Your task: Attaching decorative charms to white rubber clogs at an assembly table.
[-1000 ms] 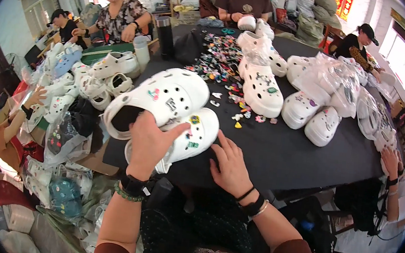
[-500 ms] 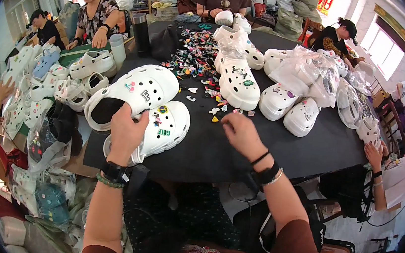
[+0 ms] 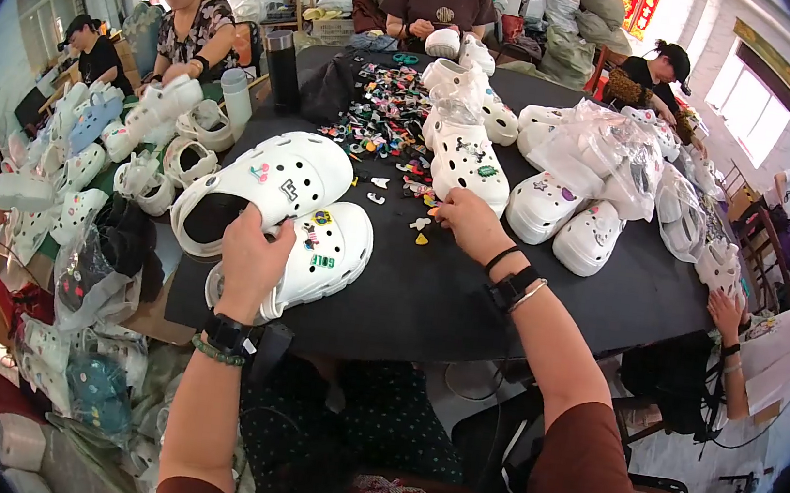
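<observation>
My left hand (image 3: 255,260) is closed on the edge of a white clog (image 3: 311,174) at its foot opening; this clog carries a cherry charm and a letter charm. Partly beneath it lies a second white clog (image 3: 340,255) with several colourful charms on its toe. My right hand (image 3: 470,226) has its fingers drawn together at the near edge of the small shoe charms (image 3: 397,101), by the toe of another white clog (image 3: 472,168). Whatever its fingertips hold is hidden. Close to them, a few loose charms (image 3: 420,239) lie on the black tabletop (image 3: 409,297).
White clogs (image 3: 536,209), some in clear plastic bags (image 3: 610,154), stand on the right. More clogs (image 3: 82,167) are heaped at left. A black tumbler (image 3: 281,73) and a pale bottle (image 3: 235,104) stand at the back left. Several co-workers sit around the table.
My right hand has moved forward, close to the clog's toe, and its fingers have drawn together. My left hand keeps its grip. At left, a co-worker's hand now lifts a white clog.
</observation>
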Demonstrator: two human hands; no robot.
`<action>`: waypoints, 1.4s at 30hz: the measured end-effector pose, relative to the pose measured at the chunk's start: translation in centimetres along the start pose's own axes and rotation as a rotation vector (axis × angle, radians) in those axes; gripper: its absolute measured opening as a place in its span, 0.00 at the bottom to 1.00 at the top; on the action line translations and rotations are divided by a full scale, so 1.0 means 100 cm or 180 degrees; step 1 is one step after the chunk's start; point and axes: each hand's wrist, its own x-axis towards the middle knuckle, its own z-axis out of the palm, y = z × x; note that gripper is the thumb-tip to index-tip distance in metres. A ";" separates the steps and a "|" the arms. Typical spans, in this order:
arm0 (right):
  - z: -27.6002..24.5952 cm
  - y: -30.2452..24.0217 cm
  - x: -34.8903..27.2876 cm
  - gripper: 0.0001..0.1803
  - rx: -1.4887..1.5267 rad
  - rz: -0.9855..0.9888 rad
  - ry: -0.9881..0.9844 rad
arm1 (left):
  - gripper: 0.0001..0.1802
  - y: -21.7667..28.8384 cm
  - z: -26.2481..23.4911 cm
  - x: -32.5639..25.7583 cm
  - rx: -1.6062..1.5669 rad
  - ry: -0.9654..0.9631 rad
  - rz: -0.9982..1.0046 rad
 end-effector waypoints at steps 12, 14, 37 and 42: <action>-0.059 -0.034 -0.012 0.11 0.5634 0.1528 -0.0348 | 0.14 -0.004 -0.001 -0.001 -0.0033 0.0041 -0.0043; -0.067 -0.048 -0.010 0.10 0.5738 0.1417 -0.0421 | 0.14 -0.005 -0.004 -0.003 -0.0129 0.0085 -0.0045; -0.069 -0.126 0.068 0.13 0.3393 0.0512 -0.0531 | 0.18 -0.033 0.003 0.023 -0.0166 -0.0551 -0.0395; -0.052 -0.122 0.084 0.13 0.3845 0.0669 -0.0548 | 0.17 -0.034 0.007 0.021 -0.0312 -0.0480 -0.0445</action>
